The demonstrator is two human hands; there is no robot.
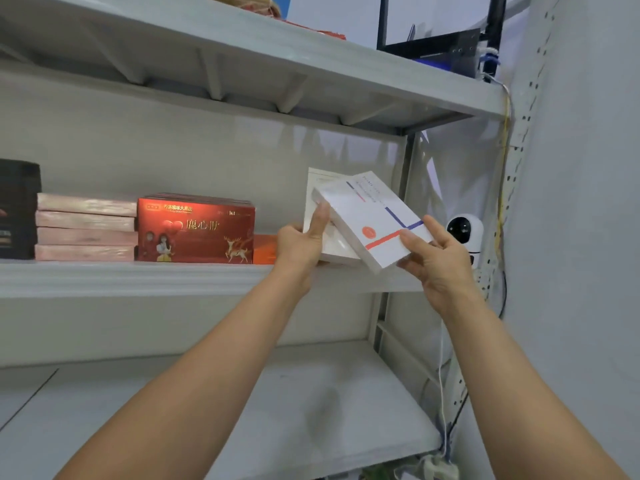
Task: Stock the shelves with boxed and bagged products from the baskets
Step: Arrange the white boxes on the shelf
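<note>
- Head view: the fingers (437, 231) of the right hand (437, 268) pinch the lower right end of a white box (372, 216). The thumb lies on its top face by a red line, the forefinger runs along its right edge, and the other fingers curl beneath it.
- The left hand (300, 244) holds the box's left end. Its thumb stands upright against that edge, and its other fingers are hidden behind, so I cannot tell how they lie.
- The white box is flat, marked with red and blue lines and a red dot. It is tilted, far end raised, over the right end of the middle shelf (138, 277), near its front edge.
- A second white box (316, 180) leans just behind it, touching or nearly touching; its lower edge sits near the shelf's front right corner.
- Leftward along the same shelf, an orange box (265, 250) lies just beside the left hand. Next come a red box (195, 233) printed with deer and a stack of four pink boxes (85, 227) touching its left side. A dark box (17, 209) stands at the left edge of the view.
- The lower shelf (277, 393) lies beneath the forearms.
- The upper shelf (311, 67) carries a black frame (433, 41) at its right end.
- Beyond the shelf's right post, a white round camera (465, 233) sits close to the right hand. A yellow cable (504, 150) hangs down beside a perforated upright (526, 133).
</note>
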